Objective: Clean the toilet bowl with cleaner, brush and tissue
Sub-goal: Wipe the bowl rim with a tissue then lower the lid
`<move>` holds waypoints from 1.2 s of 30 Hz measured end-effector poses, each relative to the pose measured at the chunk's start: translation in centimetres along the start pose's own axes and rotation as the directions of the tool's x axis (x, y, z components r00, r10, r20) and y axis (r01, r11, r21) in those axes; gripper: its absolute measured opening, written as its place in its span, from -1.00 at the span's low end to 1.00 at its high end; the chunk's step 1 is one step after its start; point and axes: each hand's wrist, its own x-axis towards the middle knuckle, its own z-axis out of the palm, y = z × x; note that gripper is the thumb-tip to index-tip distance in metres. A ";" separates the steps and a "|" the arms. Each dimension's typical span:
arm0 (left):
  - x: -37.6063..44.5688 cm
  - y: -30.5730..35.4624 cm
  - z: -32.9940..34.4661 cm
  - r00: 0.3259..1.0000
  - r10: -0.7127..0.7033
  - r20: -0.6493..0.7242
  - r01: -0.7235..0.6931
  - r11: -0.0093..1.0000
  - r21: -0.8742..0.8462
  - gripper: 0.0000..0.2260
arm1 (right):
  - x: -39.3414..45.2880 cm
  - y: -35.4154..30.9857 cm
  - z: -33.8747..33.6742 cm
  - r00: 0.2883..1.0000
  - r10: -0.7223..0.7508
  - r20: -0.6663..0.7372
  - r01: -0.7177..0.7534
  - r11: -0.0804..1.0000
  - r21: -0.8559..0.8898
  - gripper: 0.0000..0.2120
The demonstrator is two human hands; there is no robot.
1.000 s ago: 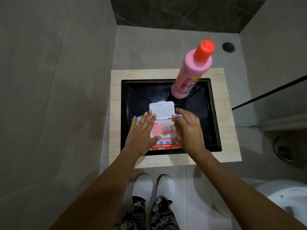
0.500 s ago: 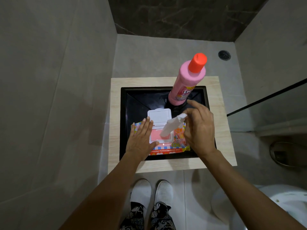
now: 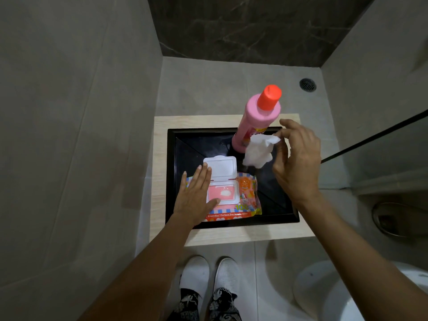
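Right hand point(image 3: 297, 158): one crumpled white tissue point(image 3: 258, 151) is pinched above the black square tray point(image 3: 171, 181).
Left hand point(image 3: 196, 195): laid flat-fingered on one colourful wipes pack point(image 3: 246, 200), lid open.
Cleaner: one pink plastic bottle point(image 3: 259, 117), orange-capped, stood upright in tray.

You have two hands in view: the left hand point(image 3: 196, 195) and the right hand point(image 3: 298, 158). There is one bottle point(image 3: 257, 121) with one orange cap point(image 3: 269, 95), one wipes pack point(image 3: 231, 198) with one lid point(image 3: 221, 166) flipped up, and one loose tissue point(image 3: 258, 150). You can count one black tray point(image 3: 196, 144), one counter point(image 3: 159, 172), one floor drain point(image 3: 307, 84), two white shoes point(image 3: 193, 274), and one toilet point(image 3: 347, 295) at your lower right
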 end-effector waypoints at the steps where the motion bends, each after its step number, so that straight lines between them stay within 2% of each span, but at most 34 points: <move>1: 0.4 -0.2 -0.3 1.000 0.008 -0.004 -0.008 1.000 0.005 -0.23 | -0.3 0.2 0.0 1.000 -0.007 0.008 0.007 1.000 -0.004 -0.77; 3: 1.3 -0.4 -1.0 1.000 0.021 -0.011 -0.021 1.000 0.012 -0.21 | -1.3 0.8 0.3 0.999 -0.027 0.041 0.028 1.000 -0.015 -0.79; 6: 2.9 -0.4 -2.0 0.999 0.031 -0.021 -0.031 1.000 -0.001 -0.21 | -4.3 2.2 1.3 0.979 -0.061 0.193 0.073 0.996 -0.058 -0.83; 9: 3.9 -0.3 -2.8 0.999 0.039 -0.009 -0.039 0.999 -0.013 -0.20 | -8.5 3.4 2.3 0.921 -0.082 0.381 0.127 0.987 -0.094 -0.76; 13: 3.5 -0.2 -2.8 0.996 0.063 -0.070 -0.064 0.998 -0.019 -0.24 | -12.8 4.0 2.7 0.851 -0.108 0.514 0.167 0.984 -0.068 -0.67; 18: 0.8 0.5 -1.8 0.937 0.127 -0.325 -0.146 0.989 -0.037 -0.39 | -14.8 4.5 2.6 0.852 -0.051 0.522 0.102 0.992 -0.070 -0.61; 21: -1.3 1.2 -0.2 0.907 0.180 -0.380 -0.213 0.976 -0.046 -0.53 | -14.6 4.6 2.4 0.864 -0.051 0.501 0.097 0.993 -0.066 -0.61; 24: -3.2 1.6 1.8 0.937 0.217 -0.273 -0.233 0.972 -0.028 -0.50 | -14.4 4.6 2.4 0.862 -0.048 0.504 0.094 0.993 -0.065 -0.62; 27: -4.1 1.5 3.5 0.984 0.165 -0.072 -0.168 0.985 -0.039 -0.38 | -14.5 5.0 2.5 0.862 -0.026 0.506 0.078 0.994 -0.080 -0.69; 29: -4.3 1.5 4.0 0.990 0.138 -0.011 -0.139 0.990 -0.033 -0.37 | -14.7 5.2 2.4 0.862 -0.027 0.506 0.075 0.994 -0.075 -0.71; 36: -4.3 1.7 5.1 0.994 0.112 -0.016 -0.112 0.993 -0.021 -0.40 | -15.7 5.6 2.2 0.837 -0.051 0.544 0.092 0.995 -0.047 -0.82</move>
